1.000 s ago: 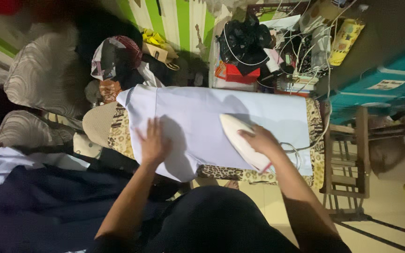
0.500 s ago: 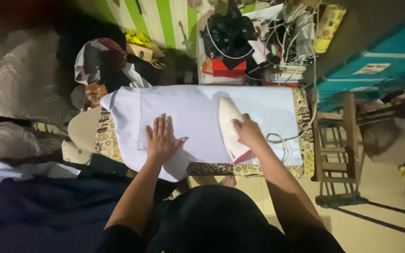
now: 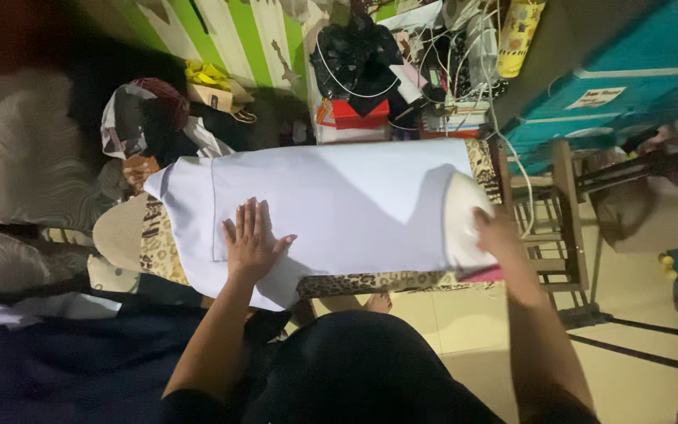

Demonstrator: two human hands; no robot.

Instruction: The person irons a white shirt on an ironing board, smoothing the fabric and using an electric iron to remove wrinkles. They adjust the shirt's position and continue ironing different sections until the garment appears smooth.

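On leopard-print ironing board (image 3: 370, 281), left hand (image 3: 251, 243) flat on white cloth (image 3: 339, 204); right hand (image 3: 496, 234) grips iron (image 3: 461, 221).

Left hand (image 3: 251, 243) lies flat, palm down, fingers (image 3: 246, 218) spread and pointing away from the body, thumb angled out to the right, with the bare left forearm running straight back down to the torso, elbow tucked in close. Right hand (image 3: 496, 234) is out at the far right, knuckles up and fingers curled down in a closed grip, a little blurred, wrist level. The right forearm stretches long from the lower right, reaching well out so the two hands sit well apart, with a bare foot (image 3: 380, 301) just visible between the arms.
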